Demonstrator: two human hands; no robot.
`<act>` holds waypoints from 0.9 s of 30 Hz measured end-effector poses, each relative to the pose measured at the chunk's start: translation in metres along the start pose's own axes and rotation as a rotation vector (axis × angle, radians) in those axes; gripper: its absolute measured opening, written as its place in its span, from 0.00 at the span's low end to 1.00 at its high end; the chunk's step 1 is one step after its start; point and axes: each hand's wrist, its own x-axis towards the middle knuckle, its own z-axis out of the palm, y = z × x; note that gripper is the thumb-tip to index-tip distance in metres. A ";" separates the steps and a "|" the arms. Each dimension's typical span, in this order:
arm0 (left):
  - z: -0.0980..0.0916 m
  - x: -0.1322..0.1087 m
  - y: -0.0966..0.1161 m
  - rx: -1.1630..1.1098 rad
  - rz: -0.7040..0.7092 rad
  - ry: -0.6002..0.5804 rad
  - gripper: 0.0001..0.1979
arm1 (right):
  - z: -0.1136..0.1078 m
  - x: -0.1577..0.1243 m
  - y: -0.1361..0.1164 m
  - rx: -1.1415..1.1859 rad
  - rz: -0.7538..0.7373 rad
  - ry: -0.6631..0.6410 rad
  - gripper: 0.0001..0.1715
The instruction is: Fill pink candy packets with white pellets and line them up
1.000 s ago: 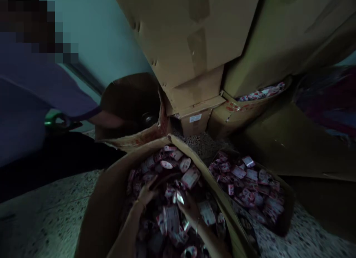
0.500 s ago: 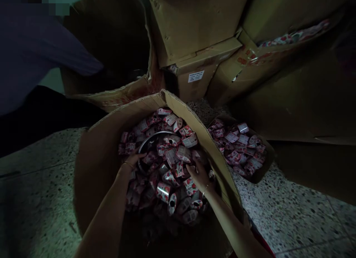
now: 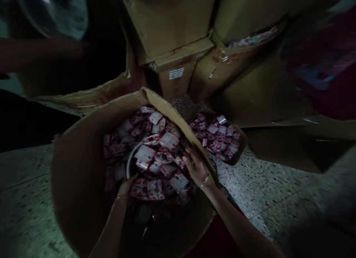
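A metal bowl (image 3: 129, 165) sits inside a large cardboard box (image 3: 80, 172), heaped with small pink-and-white printed packets (image 3: 167, 169). My left hand (image 3: 126, 185) is closed on the bowl's near left rim, its thumb over the edge. On the right, my right hand (image 3: 197, 169) lies against the packets beside the box wall, fingers stretched out and holding nothing I can see. More packets fill the box around the bowl, and the bowl's right side is hidden under them. The lower part of the box is dark.
A smaller carton of packets (image 3: 219, 135) stands on the speckled floor (image 3: 250, 187). Stacked cartons (image 3: 169, 24) rise behind. At upper left, a co-worker's arm (image 3: 41, 52) and a shiny round bowl (image 3: 55, 9) are over another box. Someone in dark red (image 3: 330, 65) is at right.
The scene has shifted left in view. Packets in the bowl are heaped higher, and my right hand's fingers have straightened. A co-worker's bowl and a person in red have come into view.
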 end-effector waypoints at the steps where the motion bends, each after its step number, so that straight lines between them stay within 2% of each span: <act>1: -0.003 -0.003 -0.002 -0.002 0.000 0.006 0.18 | -0.007 -0.003 -0.004 -0.015 -0.021 -0.017 0.26; 5: -0.016 -0.028 0.000 -0.029 0.044 0.084 0.21 | -0.034 -0.020 -0.014 -0.024 -0.008 -0.073 0.25; 10: -0.025 -0.100 0.020 0.080 0.137 0.153 0.16 | -0.051 -0.034 -0.023 0.074 0.037 -0.077 0.24; 14: -0.022 -0.152 0.040 0.193 0.152 0.178 0.13 | -0.060 -0.038 -0.044 0.199 0.099 -0.068 0.27; 18: -0.008 -0.200 0.067 0.327 0.190 0.101 0.15 | -0.084 -0.038 -0.068 0.362 0.174 0.022 0.30; 20: 0.010 -0.218 0.082 0.383 0.222 0.045 0.15 | -0.108 -0.035 -0.076 0.445 0.210 0.082 0.32; 22: 0.039 -0.233 0.094 0.417 0.260 -0.004 0.16 | -0.141 -0.030 -0.081 0.533 0.247 0.142 0.35; 24: 0.080 -0.244 0.102 0.433 0.297 -0.050 0.17 | -0.183 -0.024 -0.080 0.602 0.276 0.200 0.38; 27: 0.162 -0.254 0.110 0.440 0.333 -0.120 0.22 | -0.255 -0.011 -0.061 0.679 0.335 0.292 0.40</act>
